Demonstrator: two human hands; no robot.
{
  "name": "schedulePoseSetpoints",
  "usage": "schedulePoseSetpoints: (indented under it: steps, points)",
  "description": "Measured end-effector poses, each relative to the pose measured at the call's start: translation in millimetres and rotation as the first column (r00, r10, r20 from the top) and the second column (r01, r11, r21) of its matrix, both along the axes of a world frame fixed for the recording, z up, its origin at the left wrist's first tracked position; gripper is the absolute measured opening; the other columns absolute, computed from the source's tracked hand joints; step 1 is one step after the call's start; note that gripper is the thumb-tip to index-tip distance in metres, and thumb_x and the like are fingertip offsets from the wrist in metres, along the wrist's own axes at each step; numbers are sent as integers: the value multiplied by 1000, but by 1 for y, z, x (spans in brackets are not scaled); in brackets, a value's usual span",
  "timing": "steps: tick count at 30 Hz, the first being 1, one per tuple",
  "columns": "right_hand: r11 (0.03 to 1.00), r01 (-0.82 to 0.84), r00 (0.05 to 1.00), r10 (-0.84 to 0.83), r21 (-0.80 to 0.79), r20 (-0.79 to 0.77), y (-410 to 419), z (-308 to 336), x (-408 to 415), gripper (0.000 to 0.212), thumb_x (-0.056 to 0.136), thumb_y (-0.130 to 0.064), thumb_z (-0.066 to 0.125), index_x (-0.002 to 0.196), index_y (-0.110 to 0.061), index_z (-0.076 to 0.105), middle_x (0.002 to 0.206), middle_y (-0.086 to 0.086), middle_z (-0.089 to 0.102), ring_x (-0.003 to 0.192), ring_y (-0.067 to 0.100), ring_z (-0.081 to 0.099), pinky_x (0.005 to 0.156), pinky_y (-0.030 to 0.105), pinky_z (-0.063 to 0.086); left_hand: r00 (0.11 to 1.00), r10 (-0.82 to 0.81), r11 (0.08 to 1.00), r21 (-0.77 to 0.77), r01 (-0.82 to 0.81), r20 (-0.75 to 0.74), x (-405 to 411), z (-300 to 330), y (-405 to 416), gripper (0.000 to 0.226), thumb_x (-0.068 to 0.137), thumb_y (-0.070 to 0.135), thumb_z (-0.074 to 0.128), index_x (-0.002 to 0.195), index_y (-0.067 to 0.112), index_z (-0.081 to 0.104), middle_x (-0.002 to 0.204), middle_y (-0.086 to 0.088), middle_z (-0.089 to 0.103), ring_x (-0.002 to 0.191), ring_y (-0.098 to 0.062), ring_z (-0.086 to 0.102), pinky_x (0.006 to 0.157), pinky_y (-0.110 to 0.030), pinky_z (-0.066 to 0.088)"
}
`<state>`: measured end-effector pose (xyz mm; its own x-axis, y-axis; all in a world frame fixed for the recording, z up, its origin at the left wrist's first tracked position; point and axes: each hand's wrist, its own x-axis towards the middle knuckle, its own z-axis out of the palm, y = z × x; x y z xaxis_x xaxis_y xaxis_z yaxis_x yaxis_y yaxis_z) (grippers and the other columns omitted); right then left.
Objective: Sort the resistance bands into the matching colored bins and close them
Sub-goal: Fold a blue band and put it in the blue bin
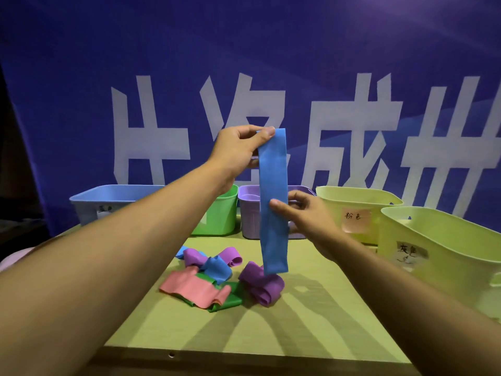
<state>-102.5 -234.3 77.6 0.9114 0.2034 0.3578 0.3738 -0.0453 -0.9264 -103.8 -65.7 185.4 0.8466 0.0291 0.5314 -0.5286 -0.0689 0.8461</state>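
Head view, only one here. Blue band [273,202] dangling straight down in mid-air, long axis running 12 to 6, flat face toward the camera, above the table [311,321] and in front of the purple bin [250,213].

Left hand [238,150] up top, thumb and fingers pinching the band's upper left corner, so nearly the whole strip hangs below and to 4 o'clock of that grip. Right hand [306,215] lower down, coming in from 3 o'clock, thumb across the front of the band about midway, fingers curled behind the right edge: pinching it too. Bottom end loose, hanging just above the purple band [261,284] bunched on the table; touching it or not, can't tell.

Rest of the pile at 9 o'clock of that purple lump: pink band [189,287] spread flat-ish, green band [230,301] poking out under it, a second blue band [217,270] crumpled on top, another purple band [230,255] curled behind.

Bins in a row along the far edge, all open: blue bin [108,199] at far left, green bin [219,213] partly behind the left forearm, then purple, then a yellow-green bin [357,210] with a pink label. One more yellow-green bin [444,253] closer in at 3 o'clock, handwritten label on it. Big blue banner [244,63] with white characters behind everything.
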Motion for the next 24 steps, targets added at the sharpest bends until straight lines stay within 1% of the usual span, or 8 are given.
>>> schedulePoseSetpoints:
  steps: [5, 8, 10, 13, 16, 18, 20, 24]
  points:
    - [998, 60, 997, -60, 0, -55, -2, -23, 3, 38, 84, -25, 82, 110, -9, 60, 96, 13, 75, 93, 23, 76, 74, 41, 65, 1000, 17, 1000, -5, -17, 5, 4, 6, 4, 26, 96, 31, 71, 109, 8, 75, 99, -5, 77, 87, -17, 74, 73, -30, 60]
    - [993, 114, 991, -116, -38, -63, -3, -37, 1, 47, 81, -28, 85, 117, -16, 56, 84, 8, 69, 79, 15, 69, 66, 30, 58, 1000, 22, 1000, -7, -22, 11, 3, 8, 5, 26, 96, 31, 71, 108, 8, 75, 94, -2, 76, 81, -13, 73, 73, -30, 61]
    - [978, 134, 990, -141, -161, -27, -5, -46, 0, 48, 80, -36, 86, 117, -20, 61, 87, 3, 65, 77, 11, 61, 67, 29, 52, 1000, 20, 1000, -13, -20, 15, 2, 9, 4, 26, 96, 30, 71, 108, 7, 75, 94, -3, 76, 81, -13, 74, 73, -30, 61]
    - [915, 90, 996, -93, -392, 11, -8, -57, -3, 40, 83, -47, 80, 115, -28, 67, 108, -6, 63, 90, 10, 58, 75, 27, 48, 1000, 14, 1000, -27, -14, 17, -1, 12, 4, 24, 97, 29, 70, 108, 8, 74, 96, -3, 76, 80, -12, 74, 71, -29, 61]
    - [902, 31, 997, -60, -430, -53, -8, -64, -6, 43, 83, -49, 79, 118, -27, 68, 116, -13, 64, 106, 7, 62, 83, 28, 50, 1000, 10, 999, -41, -9, 29, -3, 16, 5, 22, 97, 28, 70, 107, 9, 74, 95, -3, 75, 77, -11, 74, 69, -27, 60]
    - [914, -26, 997, -9, -405, -82, -9, -66, -9, 26, 86, -43, 79, 107, -29, 73, 106, -14, 74, 100, 3, 67, 85, 23, 53, 999, 12, 999, -48, -11, 34, -3, 19, 6, 22, 97, 28, 70, 107, 8, 74, 94, -2, 75, 76, -10, 73, 68, -27, 59]
    - [927, -68, 994, 32, -368, -103, -8, -67, -12, 12, 90, -35, 76, 98, -27, 77, 96, -11, 79, 81, -2, 67, 74, 15, 51, 999, 23, 998, -53, -21, 34, -2, 21, 7, 23, 97, 28, 71, 107, 8, 74, 96, -3, 75, 78, -11, 73, 68, -27, 59]
    - [928, -30, 995, -7, -372, -97, -7, -72, -15, 22, 92, -32, 75, 98, -11, 80, 79, -3, 71, 59, -2, 51, 55, 15, 42, 998, 52, 997, -55, -49, 41, 0, 22, 10, 21, 96, 30, 71, 105, 11, 74, 102, -5, 75, 86, -15, 74, 68, -27, 59]
